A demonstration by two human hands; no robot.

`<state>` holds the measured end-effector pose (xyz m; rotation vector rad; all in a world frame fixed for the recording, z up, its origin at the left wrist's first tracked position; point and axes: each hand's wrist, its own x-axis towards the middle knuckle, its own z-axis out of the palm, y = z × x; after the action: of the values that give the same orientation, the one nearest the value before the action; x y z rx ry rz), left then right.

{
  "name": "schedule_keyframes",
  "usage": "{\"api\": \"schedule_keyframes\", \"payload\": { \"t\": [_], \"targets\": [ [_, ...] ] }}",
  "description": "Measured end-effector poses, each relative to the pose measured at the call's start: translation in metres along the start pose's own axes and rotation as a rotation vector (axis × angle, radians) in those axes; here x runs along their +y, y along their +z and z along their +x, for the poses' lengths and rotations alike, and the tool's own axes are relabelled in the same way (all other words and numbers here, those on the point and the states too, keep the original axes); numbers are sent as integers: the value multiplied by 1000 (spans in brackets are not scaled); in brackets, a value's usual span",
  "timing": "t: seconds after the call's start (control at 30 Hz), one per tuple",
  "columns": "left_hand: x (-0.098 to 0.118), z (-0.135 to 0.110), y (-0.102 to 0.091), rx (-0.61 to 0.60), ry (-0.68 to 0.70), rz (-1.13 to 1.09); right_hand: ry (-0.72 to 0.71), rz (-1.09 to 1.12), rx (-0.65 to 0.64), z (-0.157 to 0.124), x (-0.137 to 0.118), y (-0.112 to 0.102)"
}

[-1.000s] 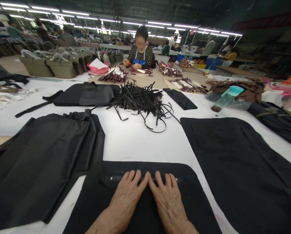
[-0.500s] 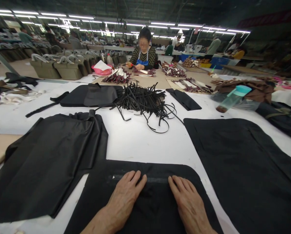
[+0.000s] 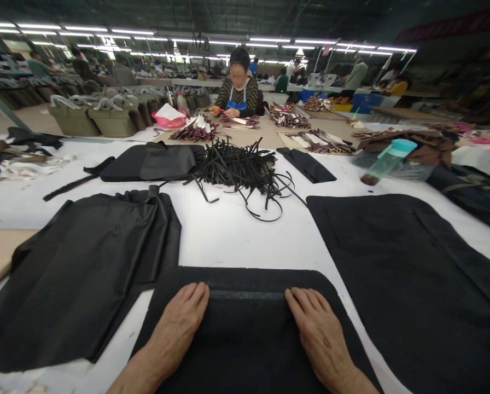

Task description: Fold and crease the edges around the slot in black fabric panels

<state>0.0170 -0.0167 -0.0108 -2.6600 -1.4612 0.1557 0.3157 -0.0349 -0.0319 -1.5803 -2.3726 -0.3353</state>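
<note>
A black fabric panel [image 3: 249,339] with rounded corners lies flat in front of me, a thin greyish strip running across it near its far edge. My left hand [image 3: 183,320] rests on the panel's left part, fingertips at the strip's left end. On the right, my right hand [image 3: 316,325] lies on the same panel with its fingertips at the strip's other end. Both hands are open, palms down, fingers stretched forward and close together. Beyond the panel sits a tangled heap of narrow black strips [image 3: 237,167].
Black sheets [image 3: 89,273] are piled at left; another black panel [image 3: 413,273] lies at right. Farther off are a dark padded piece [image 3: 146,161], a folded black piece [image 3: 308,164] and a bottle with a turquoise lid [image 3: 386,164]. A co-worker [image 3: 239,90] sits opposite, handling maroon pieces.
My left hand has slid left along the strip, away from my right hand, uncovering more of it. The panel looks smoother between the hands. My right hand has barely moved.
</note>
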Motion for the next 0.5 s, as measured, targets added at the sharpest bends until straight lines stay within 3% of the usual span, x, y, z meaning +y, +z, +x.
{"api": "schedule_keyframes", "payload": {
  "t": [0.2,0.37,0.43,0.5],
  "targets": [
    [-12,-6,-11,-74,-182,10,37,43,5,-1,3,1],
    [-9,-6,-29,-72,-361,58,246,189,-37,4,10,-4],
    [4,-2,-33,-10,-302,40,283,160,-44,5,8,-4],
    [20,3,-33,44,-139,-26,238,80,-29,6,3,-4]
  ]
}}
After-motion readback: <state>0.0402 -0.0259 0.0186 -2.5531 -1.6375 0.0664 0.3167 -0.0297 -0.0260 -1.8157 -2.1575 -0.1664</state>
